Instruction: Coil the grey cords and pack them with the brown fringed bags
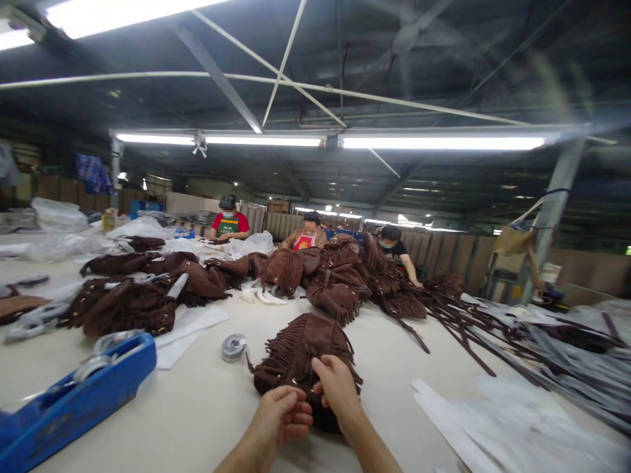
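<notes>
A dark brown fringed bag (308,335) lies on the white table in front of me, with small metal eyelets along its near edge and a thin cord at its middle. My left hand (283,417) is at the bag's near left edge, fingers curled in and thumb against the forefinger. Over the bag's near right part, my right hand (338,387) has its thumb and fingers bent together close to the cord. Whatever sits between the fingertips of either hand is too small to make out. A grey coiled strap (234,347) rests just left of the bag.
A blue tape dispenser (93,394) stands at the near left. More brown fringed bags (340,276) are heaped across the far side, where several co-workers sit. Dark straps (463,328) and clear plastic sheets (532,420) spread over the right. White paper (185,335) lies behind the dispenser.
</notes>
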Demonstrator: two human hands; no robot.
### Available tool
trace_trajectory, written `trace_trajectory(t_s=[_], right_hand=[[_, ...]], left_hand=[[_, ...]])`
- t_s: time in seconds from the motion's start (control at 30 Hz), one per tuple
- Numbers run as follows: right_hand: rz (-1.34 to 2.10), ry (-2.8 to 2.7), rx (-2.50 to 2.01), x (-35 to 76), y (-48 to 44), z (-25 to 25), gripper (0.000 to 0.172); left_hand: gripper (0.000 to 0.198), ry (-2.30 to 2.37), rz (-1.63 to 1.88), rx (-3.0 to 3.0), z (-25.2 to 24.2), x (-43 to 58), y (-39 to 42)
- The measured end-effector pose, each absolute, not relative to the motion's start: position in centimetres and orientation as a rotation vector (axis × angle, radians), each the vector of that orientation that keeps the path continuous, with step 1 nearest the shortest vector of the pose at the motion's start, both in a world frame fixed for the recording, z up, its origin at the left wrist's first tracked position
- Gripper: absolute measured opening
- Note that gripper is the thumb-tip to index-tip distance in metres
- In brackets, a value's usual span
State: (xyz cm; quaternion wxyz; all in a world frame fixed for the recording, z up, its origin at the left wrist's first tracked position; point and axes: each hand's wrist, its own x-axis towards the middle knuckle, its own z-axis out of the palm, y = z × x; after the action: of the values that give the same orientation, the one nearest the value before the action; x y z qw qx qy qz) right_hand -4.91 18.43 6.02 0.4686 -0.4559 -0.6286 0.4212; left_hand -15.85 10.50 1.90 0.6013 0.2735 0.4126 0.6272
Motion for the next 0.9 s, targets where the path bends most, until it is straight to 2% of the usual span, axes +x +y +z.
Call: trace_trajectory(t_s=[0.1,0.2,0.3,0.37,0.43,0.5,0.57,0.67,0.8,0.9], right_hand=[[1.012,-1.608,-1.064,-6.6,20.1,6.0,0.012],[1.016,-1.718,-0.924,-6.1,19.7,6.5,0.006],[0.899,-1.956,-0.756,-4.6,17.4,6.0,0.013],[0.635,-2.196,-0.608,-3.4,15.5,4.6,0.019],[0.358,-2.367,-0.494,-2.4,13.8,2.8,0.016],[0.254,-2.428,-0.483,-1.6,12.6,1.5,0.013],[0.326,-2.461,-0.483,-1.0,12.1,1.1,0.018],[0.697,-2.354,-0.554,-0.2,12.4,2.0,0.029],[1.305,-1.963,-0.747,0.0,13.2,2.9,0.015],[1.401,-1.772,-0.813,-0.4,13.2,2.6,0.013]], left_hand=[[0.035,0.864,1.312,0.491,0.4,-15.5,10.5],[0.057,0.742,1.208,0.403,0.2,-16.0,10.4],[0.072,0.622,1.178,0.384,0.7,-17.2,10.5],[0.068,0.579,1.125,0.401,0.8,-17.6,10.4],[0.054,0.617,1.057,0.423,0.6,-17.4,10.2],[0.038,0.698,1.008,0.45,0.3,-17.0,10.0],[0.03,0.757,0.999,0.478,0.0,-16.5,9.9],[0.032,0.786,0.988,0.49,0.0,-16.0,9.7],[0.043,0.83,0.942,0.526,0.9,-15.7,9.2],[0.039,0.818,0.958,0.544,1.3,-15.6,9.0]])
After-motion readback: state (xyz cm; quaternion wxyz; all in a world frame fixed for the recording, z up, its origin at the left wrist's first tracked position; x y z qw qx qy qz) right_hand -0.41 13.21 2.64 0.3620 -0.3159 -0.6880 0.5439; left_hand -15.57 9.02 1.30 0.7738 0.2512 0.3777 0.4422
